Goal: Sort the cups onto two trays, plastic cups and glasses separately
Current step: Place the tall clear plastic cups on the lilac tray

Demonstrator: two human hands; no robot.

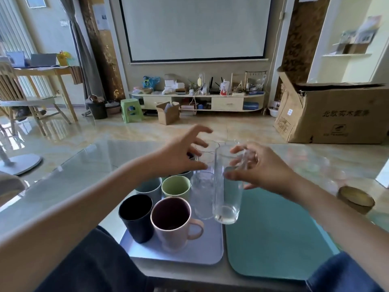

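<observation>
- Two trays are seen side by side at the lower centre of the frame: a pale lavender tray on the left and a teal tray on the right, both on a glass-topped table.
- Four opaque cups can be counted clearly on the lavender tray: a black cup, a pink handled mug, a green cup and a grey-blue cup; further cups behind them are partly hidden by the left hand.
- At least three clear glasses are visible at frame centre; their exact number cannot be told through the overlap.
- A tall glass is gripped near its rim by the right hand, fingers curled round it, its base held over the seam between the trays.
- A shorter glass stands just left of it on the lavender tray.
- The left hand is held open above the far cups, fingers spread, with nothing grasped.
</observation>
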